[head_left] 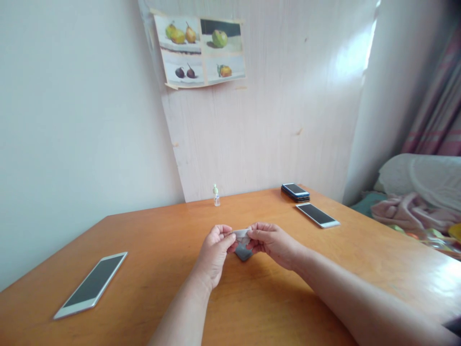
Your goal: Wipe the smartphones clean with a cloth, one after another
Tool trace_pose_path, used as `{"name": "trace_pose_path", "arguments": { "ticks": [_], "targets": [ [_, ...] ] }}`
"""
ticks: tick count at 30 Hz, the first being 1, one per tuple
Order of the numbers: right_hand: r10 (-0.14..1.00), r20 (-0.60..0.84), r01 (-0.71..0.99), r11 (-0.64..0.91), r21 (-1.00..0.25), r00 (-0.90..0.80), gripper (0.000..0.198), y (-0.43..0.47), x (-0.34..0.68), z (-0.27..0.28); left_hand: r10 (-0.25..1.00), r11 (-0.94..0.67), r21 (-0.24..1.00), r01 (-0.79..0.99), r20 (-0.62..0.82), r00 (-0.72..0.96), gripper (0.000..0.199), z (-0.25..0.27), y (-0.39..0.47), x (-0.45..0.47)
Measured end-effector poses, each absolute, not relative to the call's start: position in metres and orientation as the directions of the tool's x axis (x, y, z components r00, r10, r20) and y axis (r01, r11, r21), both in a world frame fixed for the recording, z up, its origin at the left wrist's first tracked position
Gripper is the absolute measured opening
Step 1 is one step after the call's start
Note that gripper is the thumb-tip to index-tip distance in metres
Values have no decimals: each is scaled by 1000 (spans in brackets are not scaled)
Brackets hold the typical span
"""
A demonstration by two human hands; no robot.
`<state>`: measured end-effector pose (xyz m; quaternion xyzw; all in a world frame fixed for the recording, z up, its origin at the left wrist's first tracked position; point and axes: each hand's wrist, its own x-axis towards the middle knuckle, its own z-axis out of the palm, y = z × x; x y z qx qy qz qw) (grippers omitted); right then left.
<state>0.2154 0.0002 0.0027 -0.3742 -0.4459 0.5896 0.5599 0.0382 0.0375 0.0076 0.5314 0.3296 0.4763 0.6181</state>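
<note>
Above the middle of the table, my left hand (218, 250) and my right hand (272, 242) pinch the two ends of a small folded whitish cloth (241, 233). It is held nearly level between thumbs and fingers, and it may be a wipe or tissue. Just beneath it, a dark grey flat thing (245, 253) shows one corner. My fingers cover the rest of it, so I cannot make out its kind or whether a hand touches it.
On the wooden table (158, 288), a white phone (91, 286) lies at the left and another white phone (317, 215) at the right. Behind the right one is a stack of phones (295, 192). A small clear bottle (216, 196) stands near the back edge.
</note>
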Motion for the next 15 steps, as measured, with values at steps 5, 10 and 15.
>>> {"name": "trace_pose_path", "arguments": {
  "ticks": [5, 10, 15],
  "targets": [
    [999, 33, -300, 21, -954, -35, 30, 1, 217, 4, 940, -29, 972, -231, 106, 325, 35, 10, 36, 39],
    [998, 44, -249, 32, -968, -40, 33, 1, 216, 4, 935, -58, 978, -198, 123, 333, 33, 9, 36, 40],
    [995, 97, -196, 96, -976, 2, 33, 1, 214, 4, 939, -77, 983, -169, 128, 318, 31, 5, 40, 39]
  ]
}}
